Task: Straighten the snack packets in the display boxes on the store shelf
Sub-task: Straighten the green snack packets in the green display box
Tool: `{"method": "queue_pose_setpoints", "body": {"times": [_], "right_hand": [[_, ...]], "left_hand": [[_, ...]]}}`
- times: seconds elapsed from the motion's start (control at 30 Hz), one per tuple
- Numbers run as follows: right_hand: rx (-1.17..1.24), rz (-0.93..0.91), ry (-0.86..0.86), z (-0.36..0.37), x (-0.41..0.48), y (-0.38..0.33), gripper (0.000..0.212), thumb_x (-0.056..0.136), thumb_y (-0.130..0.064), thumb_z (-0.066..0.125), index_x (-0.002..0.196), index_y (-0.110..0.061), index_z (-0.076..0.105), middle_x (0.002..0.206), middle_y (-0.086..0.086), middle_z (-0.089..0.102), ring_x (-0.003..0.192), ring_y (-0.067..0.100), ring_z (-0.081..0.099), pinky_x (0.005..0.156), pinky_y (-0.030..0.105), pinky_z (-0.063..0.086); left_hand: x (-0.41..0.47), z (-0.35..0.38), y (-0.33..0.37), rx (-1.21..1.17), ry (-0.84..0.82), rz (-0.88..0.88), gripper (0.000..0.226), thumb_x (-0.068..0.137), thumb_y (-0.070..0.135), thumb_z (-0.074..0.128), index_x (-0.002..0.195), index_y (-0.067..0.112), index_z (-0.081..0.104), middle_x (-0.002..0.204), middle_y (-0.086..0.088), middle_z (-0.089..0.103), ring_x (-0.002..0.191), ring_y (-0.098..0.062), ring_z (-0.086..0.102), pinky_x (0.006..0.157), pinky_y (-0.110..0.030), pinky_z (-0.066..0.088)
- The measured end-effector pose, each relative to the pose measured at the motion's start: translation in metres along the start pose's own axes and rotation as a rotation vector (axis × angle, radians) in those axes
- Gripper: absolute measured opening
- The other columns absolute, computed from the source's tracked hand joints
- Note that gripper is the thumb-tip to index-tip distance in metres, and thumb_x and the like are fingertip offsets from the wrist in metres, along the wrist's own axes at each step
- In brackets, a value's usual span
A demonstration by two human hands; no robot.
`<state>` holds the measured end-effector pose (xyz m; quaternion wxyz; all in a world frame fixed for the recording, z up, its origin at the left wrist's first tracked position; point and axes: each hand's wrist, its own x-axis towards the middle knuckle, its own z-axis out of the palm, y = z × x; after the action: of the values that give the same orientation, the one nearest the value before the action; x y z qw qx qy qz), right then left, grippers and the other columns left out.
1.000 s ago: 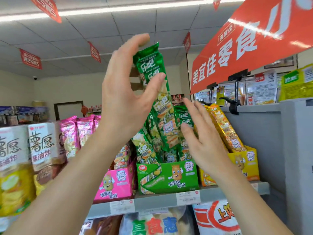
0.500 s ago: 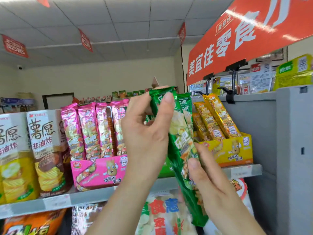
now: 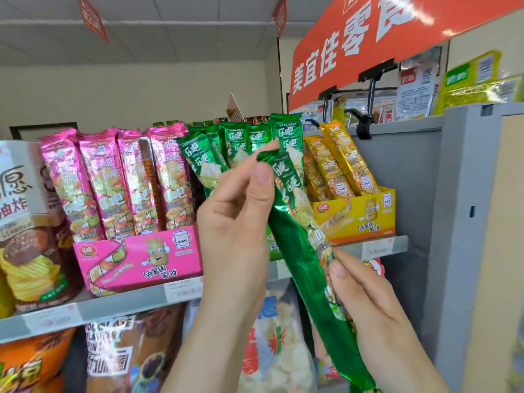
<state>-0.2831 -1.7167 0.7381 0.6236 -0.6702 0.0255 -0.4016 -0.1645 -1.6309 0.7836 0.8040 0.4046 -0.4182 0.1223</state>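
I hold a long green foil snack packet (image 3: 297, 245) before the grey shelf (image 3: 124, 303), left hand (image 3: 235, 222) pinching its top, right hand (image 3: 368, 307) gripping lower (pink foil packets (image 3: 113, 180) look upright); reseating it remains, I judge.

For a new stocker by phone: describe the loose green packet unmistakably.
Below the orange hanging sign, a grey shelf carries a row of boxed green packets. Before it, the long glossy green foil packet is pinched at its top by the left hand, lower by the right hand. Unlike them, it slants free.
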Motion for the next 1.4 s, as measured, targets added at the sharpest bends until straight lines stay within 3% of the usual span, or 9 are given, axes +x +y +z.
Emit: {"method": "queue_pose_setpoints", "body": {"times": [0.1,0.23,0.43,0.63,0.73,0.87,1.0,1.2,1.4], "right_hand": [[0.048,-0.003,-0.065,0.008,-0.012,0.010,0.020,0.079,-0.051,0.054,0.070,-0.061,0.068,0.049,-0.021,0.063,0.039,-0.007,0.057,0.037,0.006,0.041],[0.165,0.064,-0.173,-0.004,-0.011,0.022,0.031,0.075,-0.066,0.055,0.092,-0.046,0.071,0.048,0.006,0.063,0.036,0.019,0.058,0.037,0.025,0.045],[0.180,0.244,-0.142,-0.024,-0.018,0.027,0.027,0.073,-0.065,0.071,0.080,-0.039,0.072,0.052,0.011,0.066,0.039,0.021,0.060,0.039,0.021,0.044],[-0.054,0.301,-0.145,-0.060,-0.023,0.019,0.023,0.039,-0.078,0.039,0.060,-0.079,0.050,0.071,-0.059,0.048,0.072,-0.038,0.045,0.063,-0.011,0.034],[-0.070,0.168,-0.363,-0.076,-0.032,0.026,0.030,0.091,-0.062,0.046,0.071,-0.083,0.049,0.078,-0.058,0.051,0.082,-0.037,0.047,0.068,-0.010,0.035],[0.008,0.036,-0.350,-0.092,-0.043,0.052,0.035,0.078,-0.068,0.048,0.111,-0.063,0.058,0.102,-0.027,0.069,0.101,-0.006,0.064,0.089,0.021,0.053],[0.032,0.012,-0.251,-0.103,-0.050,0.057,0.042,0.077,-0.069,0.049,0.117,-0.056,0.054,0.088,0.008,0.063,0.082,0.024,0.064,0.078,0.049,0.054],[0.056,-0.042,-0.244,-0.117,-0.050,0.052,0.033,0.079,-0.061,0.056,0.106,-0.043,0.059,0.077,-0.010,0.062,0.066,0.001,0.061,0.058,0.016,0.048],[0.091,-0.033,-0.339,-0.122,-0.053,0.056,0.033,0.084,-0.051,0.059,0.115,-0.041,0.061,0.106,-0.012,0.070,0.097,0.006,0.068,0.075,0.018,0.053]], "left_hand": [[-0.015,0.007,-0.007,-0.046,0.030,-0.093,0.034,0.070,0.043,0.075,0.104,0.040,0.073,0.107,0.020,0.070,0.103,0.001,0.061,0.091,-0.025,0.048],[-0.035,0.014,-0.011,-0.126,0.016,-0.231,0.064,0.065,0.040,0.078,0.126,0.025,0.061,0.104,0.006,0.071,0.090,-0.011,0.065,0.081,-0.031,0.052],[-0.067,0.029,-0.016,-0.020,-0.043,-0.289,0.032,0.056,0.043,0.086,0.081,0.028,0.073,0.071,0.008,0.066,0.062,-0.007,0.057,0.056,-0.019,0.048],[-0.089,0.059,-0.021,0.026,0.123,-0.183,0.019,0.063,0.030,0.079,0.079,0.024,0.071,0.071,0.009,0.067,0.062,-0.003,0.058,0.056,-0.016,0.048],[-0.099,0.066,-0.022,0.026,0.259,-0.145,0.022,0.069,0.025,0.082,0.087,0.021,0.069,0.078,0.007,0.069,0.069,-0.006,0.059,0.061,-0.019,0.049],[-0.111,0.077,-0.021,0.030,0.270,-0.186,0.023,0.069,0.030,0.080,0.088,0.024,0.068,0.079,0.005,0.067,0.073,-0.011,0.058,0.065,-0.025,0.050],[-0.122,0.086,-0.021,0.058,0.207,-0.232,0.021,0.066,0.031,0.080,0.083,0.026,0.068,0.075,0.005,0.064,0.070,-0.013,0.057,0.065,-0.027,0.049],[-0.142,0.096,-0.027,0.066,0.090,-0.372,0.025,0.064,0.040,0.081,0.083,0.026,0.072,0.070,0.006,0.059,0.064,-0.014,0.053,0.059,-0.028,0.044],[-0.144,0.090,-0.030,0.050,0.176,-0.273,0.021,0.067,0.032,0.081,0.083,0.020,0.072,0.078,0.002,0.068,0.071,-0.013,0.060,0.065,-0.026,0.052]]}}
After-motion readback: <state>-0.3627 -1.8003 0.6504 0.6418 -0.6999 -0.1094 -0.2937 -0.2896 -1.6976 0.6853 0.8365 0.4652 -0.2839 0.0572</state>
